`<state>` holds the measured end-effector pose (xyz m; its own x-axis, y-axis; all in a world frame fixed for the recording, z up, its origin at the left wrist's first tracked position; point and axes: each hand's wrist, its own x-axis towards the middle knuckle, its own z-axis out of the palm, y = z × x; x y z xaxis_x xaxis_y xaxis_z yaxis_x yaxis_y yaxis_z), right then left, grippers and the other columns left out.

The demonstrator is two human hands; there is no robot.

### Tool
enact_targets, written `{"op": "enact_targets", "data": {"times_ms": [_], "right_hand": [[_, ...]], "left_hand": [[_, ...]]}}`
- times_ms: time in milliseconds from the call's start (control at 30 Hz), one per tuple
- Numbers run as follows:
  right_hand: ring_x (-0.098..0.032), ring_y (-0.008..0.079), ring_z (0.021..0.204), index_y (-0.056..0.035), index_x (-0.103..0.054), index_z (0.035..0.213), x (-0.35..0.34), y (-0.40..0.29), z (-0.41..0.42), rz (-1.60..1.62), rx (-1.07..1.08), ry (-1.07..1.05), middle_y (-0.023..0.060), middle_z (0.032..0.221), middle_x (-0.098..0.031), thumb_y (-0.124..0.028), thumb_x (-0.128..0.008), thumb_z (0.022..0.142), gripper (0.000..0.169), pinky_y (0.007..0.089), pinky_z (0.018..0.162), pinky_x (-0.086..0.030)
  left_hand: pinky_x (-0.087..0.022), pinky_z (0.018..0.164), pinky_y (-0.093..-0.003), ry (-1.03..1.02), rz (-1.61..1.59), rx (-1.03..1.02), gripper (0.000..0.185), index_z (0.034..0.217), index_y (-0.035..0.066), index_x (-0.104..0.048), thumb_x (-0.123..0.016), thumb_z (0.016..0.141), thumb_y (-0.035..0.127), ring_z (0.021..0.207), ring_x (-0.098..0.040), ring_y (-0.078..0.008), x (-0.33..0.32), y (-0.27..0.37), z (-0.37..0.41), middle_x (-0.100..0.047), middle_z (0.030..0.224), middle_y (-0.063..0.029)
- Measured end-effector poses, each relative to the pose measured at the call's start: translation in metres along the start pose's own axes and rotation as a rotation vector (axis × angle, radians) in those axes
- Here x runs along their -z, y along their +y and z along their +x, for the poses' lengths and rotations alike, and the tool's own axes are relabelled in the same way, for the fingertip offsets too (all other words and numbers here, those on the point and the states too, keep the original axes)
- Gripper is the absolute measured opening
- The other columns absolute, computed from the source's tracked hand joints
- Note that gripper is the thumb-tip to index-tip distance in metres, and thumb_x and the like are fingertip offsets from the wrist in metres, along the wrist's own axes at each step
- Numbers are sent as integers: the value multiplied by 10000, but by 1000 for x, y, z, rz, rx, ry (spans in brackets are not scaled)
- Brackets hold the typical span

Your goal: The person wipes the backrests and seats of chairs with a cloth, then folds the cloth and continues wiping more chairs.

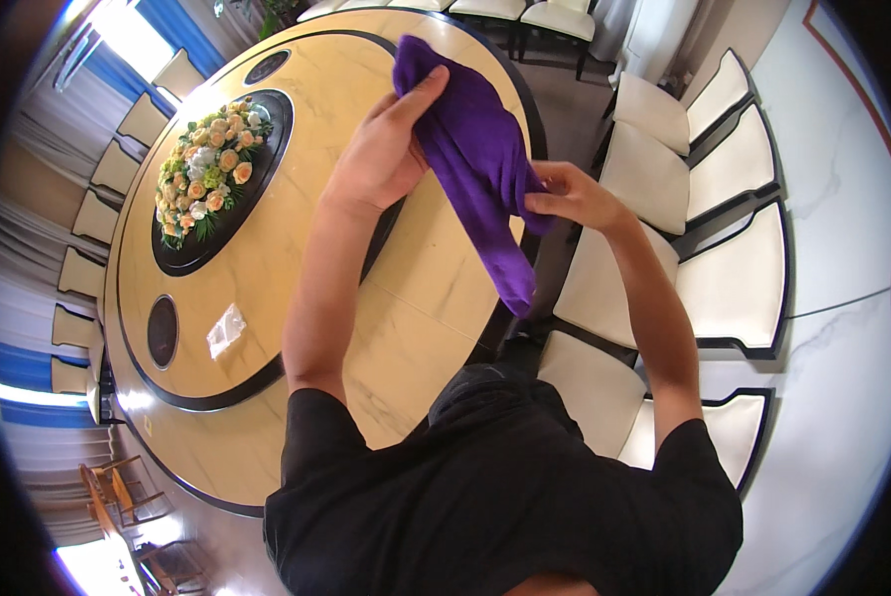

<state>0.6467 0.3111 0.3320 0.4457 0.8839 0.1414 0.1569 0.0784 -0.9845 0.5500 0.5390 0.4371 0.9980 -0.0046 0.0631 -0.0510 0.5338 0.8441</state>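
A purple cloth [475, 141] hangs between my two hands, bunched in folds and with one end dangling to a narrow tip. My left hand [389, 145] grips its upper part, thumb lying on top of the fabric. Lower down and to the right, my right hand [572, 195] pinches a gathered edge between thumb and fingers. The cloth is held up over the near edge of a round marble-patterned table [416, 350]. Its folds hide some of my fingertips.
A raised turntable [267, 298] carries a flower arrangement [207, 167] at its centre and a crumpled clear plastic wrapper [226, 331]. Cream chairs [728, 276] line the right side near my arm, and more chairs [114, 167] stand along the far edge. A wooden chair [121, 488] is at lower left.
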Motion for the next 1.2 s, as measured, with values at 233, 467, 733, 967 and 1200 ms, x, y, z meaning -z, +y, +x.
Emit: {"op": "enact_targets", "data": {"times_ms": [233, 467, 733, 967, 1200], "right_hand": [[-639, 111, 876, 27, -652, 1111, 30, -47, -15, -254, 35, 302, 50, 1010, -672, -195, -603, 947, 281, 259, 789, -533], [-640, 143, 846, 15, -627, 1151, 117, -115, 47, -613, -30, 426, 79, 963, -673, -255, -585, 948, 340, 276, 795, -514], [-563, 164, 647, 20, -597, 1134, 151, -165, 113, -271, 140, 670, 91, 942, -628, -206, -637, 909, 321, 285, 595, -477], [-643, 153, 982, 15, -595, 1223, 121, -134, 50, -497, 217, 648, 89, 1066, -672, -326, -577, 946, 440, 270, 892, -488], [-650, 161, 968, 54, -630, 1140, 51, 27, -94, -442, -153, 527, 103, 1030, -689, -208, -640, 910, 349, 291, 876, -504]], "left_hand": [[-512, 846, -267, 90, 402, -139, 304, 1090, -40, -630, -644, 917, 209, 917, -652, -137, 43, 52, -17, -678, 1013, -59], [-517, 833, -240, 86, 859, -60, 292, 1099, 26, -660, -670, 895, 235, 873, -653, -91, 109, 86, 45, -679, 986, -14], [-479, 849, -327, 91, 746, -253, 257, 1052, 79, -670, -730, 839, 210, 908, -631, -154, 100, 146, 125, -681, 952, -36], [-458, 856, -263, -118, 753, -425, 288, 1103, 69, -628, -698, 873, 227, 951, -591, -103, 120, 118, 88, -644, 995, 2], [-486, 749, -230, -119, 677, 207, 165, 984, 36, -630, -711, 841, 45, 826, -591, -61, 141, -49, -59, -641, 883, 11]]}}
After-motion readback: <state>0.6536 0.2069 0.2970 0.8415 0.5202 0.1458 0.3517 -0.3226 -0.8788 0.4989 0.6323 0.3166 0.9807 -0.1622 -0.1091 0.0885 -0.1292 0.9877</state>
